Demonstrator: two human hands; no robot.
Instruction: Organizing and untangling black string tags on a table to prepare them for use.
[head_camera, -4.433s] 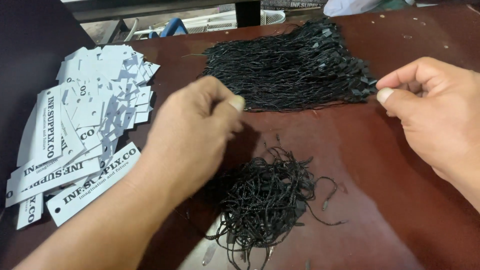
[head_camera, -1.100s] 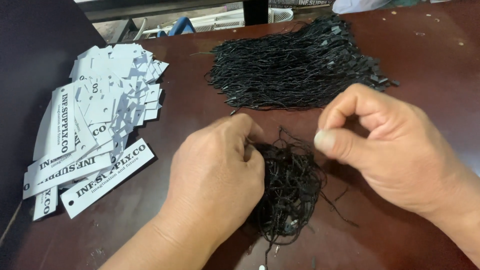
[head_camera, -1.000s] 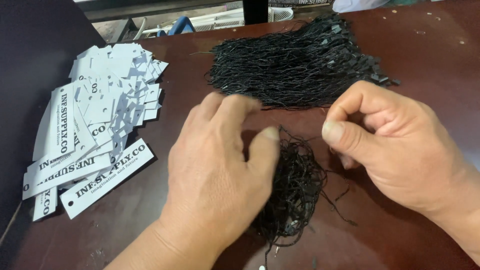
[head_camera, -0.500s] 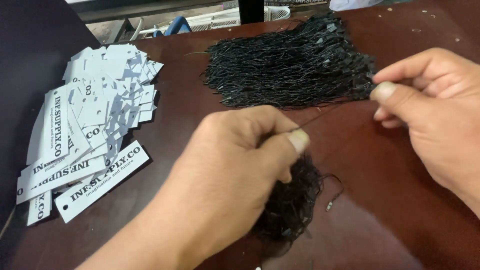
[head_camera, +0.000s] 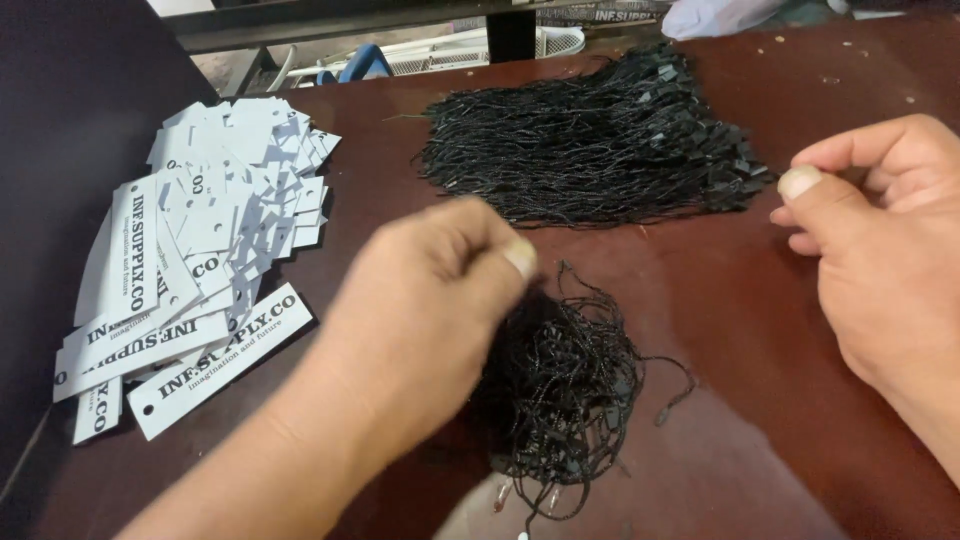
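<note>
Because the tangled heap of black strings (head_camera: 565, 390) looks light, limp and snag-prone, the pinched-together left hand (head_camera: 430, 300) and loosely curled, empty right hand (head_camera: 880, 250) had best tease out one strand by its end.

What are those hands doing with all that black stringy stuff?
A person is picking at a tangled clump of black strings on a dark red table. The left hand is pinched closed just above the clump. The right hand is off to the side, fingers curled. Behind lies a neater pile of strings, and at the left a heap of white paper tags.
</note>
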